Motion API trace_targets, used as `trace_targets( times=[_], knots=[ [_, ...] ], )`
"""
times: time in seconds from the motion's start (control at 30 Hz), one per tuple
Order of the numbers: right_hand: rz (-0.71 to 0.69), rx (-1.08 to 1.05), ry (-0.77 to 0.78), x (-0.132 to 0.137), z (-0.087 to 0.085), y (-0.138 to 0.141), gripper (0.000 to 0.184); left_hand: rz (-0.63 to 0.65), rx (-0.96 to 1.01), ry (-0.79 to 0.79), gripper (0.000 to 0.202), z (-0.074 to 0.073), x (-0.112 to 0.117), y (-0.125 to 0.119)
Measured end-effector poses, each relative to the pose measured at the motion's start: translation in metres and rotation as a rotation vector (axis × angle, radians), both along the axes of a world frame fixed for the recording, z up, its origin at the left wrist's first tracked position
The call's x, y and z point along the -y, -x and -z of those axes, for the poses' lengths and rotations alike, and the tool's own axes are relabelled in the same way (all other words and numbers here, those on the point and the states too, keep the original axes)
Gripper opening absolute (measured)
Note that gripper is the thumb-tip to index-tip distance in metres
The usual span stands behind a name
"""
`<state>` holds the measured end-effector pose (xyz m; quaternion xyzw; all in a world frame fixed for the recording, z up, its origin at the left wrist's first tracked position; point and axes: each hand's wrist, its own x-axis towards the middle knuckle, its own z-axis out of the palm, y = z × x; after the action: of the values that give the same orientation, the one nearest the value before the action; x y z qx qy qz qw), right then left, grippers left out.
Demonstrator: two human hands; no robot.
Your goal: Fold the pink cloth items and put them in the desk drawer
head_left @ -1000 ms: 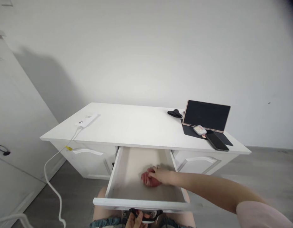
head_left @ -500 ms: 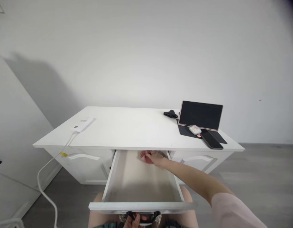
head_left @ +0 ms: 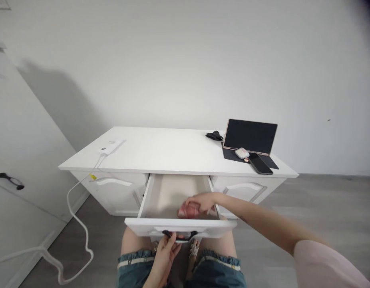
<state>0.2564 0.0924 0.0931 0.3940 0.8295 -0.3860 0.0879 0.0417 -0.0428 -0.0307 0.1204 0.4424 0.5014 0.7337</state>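
My left hand (head_left: pixel 168 249) is closed around the black handle (head_left: pixel 186 239) on the front of the white drawer (head_left: pixel 143 227). The drawer stands part way out of the white desk (head_left: pixel 167 154), above my knees. Inside it, near the front panel on the right, lies a crumpled pinkish-red cloth (head_left: pixel 187 211). My right hand (head_left: pixel 204 201) reaches over the drawer's right side, its fingers closed on that cloth.
A tablet (head_left: pixel 251 136) on a dark stand cover, a phone (head_left: pixel 260 164), a small case (head_left: pixel 241 153) and a black object (head_left: pixel 214 136) lie on the desk's right side. A white power strip (head_left: pixel 111 148) sits left, its cable (head_left: pixel 74 212) hanging to the floor.
My right hand and the cloth have come from the back of the drawer toward its front. The drawer has slid partly inward, my left hand still on the handle. The view has tilted down.
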Motion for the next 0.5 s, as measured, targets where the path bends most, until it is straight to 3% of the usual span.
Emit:
trace_targets(
  times=[0.1,0.17,0.2,0.27,0.37,0.43,0.5],
  knots=[
    [0.182,-0.221,-0.155,0.022,-0.051,-0.015,0.069,-0.003,0.012,-0.062,0.029,-0.006,-0.01,-0.002],
    [0.3,-0.352,-0.383,0.051,-0.065,-0.026,0.07,-0.011,0.03,-0.086,0.027,-0.006,-0.018,-0.004],
    [0.358,-0.377,-0.512,0.069,-0.061,-0.03,0.068,-0.019,0.042,-0.09,0.027,-0.005,-0.023,-0.005],
    [0.467,-0.425,-0.773,0.102,-0.034,-0.034,0.06,-0.043,0.063,-0.088,0.027,-0.004,-0.032,-0.009],
    [0.732,-0.362,-1.184,0.136,0.039,-0.031,0.048,-0.088,0.078,-0.081,0.027,-0.004,-0.041,-0.015],
    [0.884,-0.24,-1.299,0.143,0.086,-0.025,0.041,-0.117,0.086,-0.087,0.026,-0.004,-0.043,-0.018],
    [0.974,-0.201,-1.326,0.14,0.119,-0.017,0.043,-0.145,0.089,-0.081,0.023,-0.005,-0.043,-0.021]
  ],
)
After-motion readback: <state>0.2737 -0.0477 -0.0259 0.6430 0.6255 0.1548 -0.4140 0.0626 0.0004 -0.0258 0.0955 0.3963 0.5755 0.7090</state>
